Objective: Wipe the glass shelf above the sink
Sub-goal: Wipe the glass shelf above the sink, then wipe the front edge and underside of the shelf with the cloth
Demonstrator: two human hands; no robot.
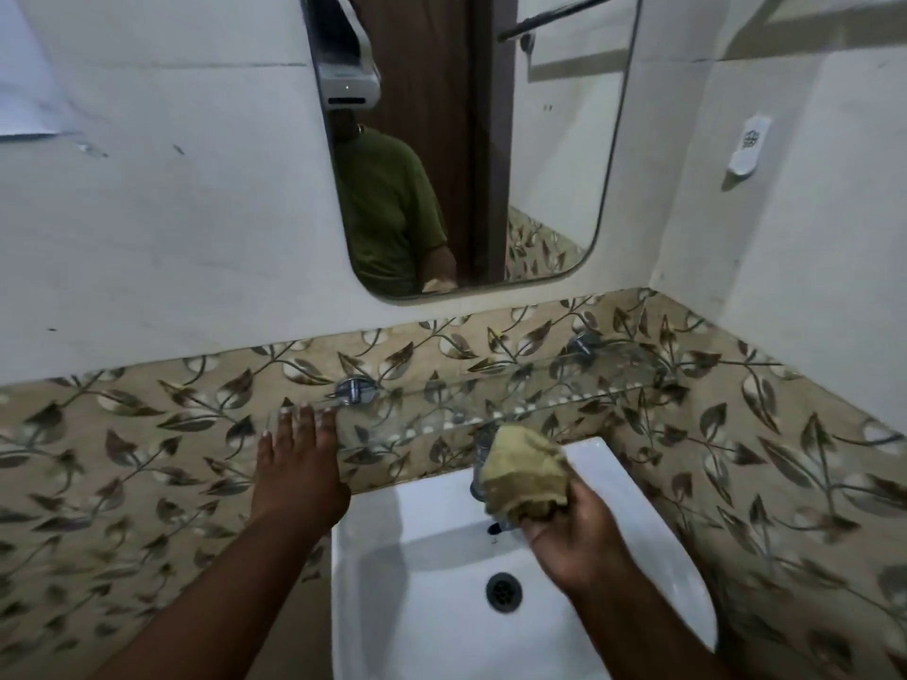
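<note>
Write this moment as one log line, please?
left hand: open, flat at glass shelf left end | right hand: holding yellow cloth over sink | cloth below shelf

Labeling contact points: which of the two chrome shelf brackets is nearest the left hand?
The left bracket, just beyond the left hand fingertips at the glass shelf edge. The other bracket sits far right, near the corner.
</note>
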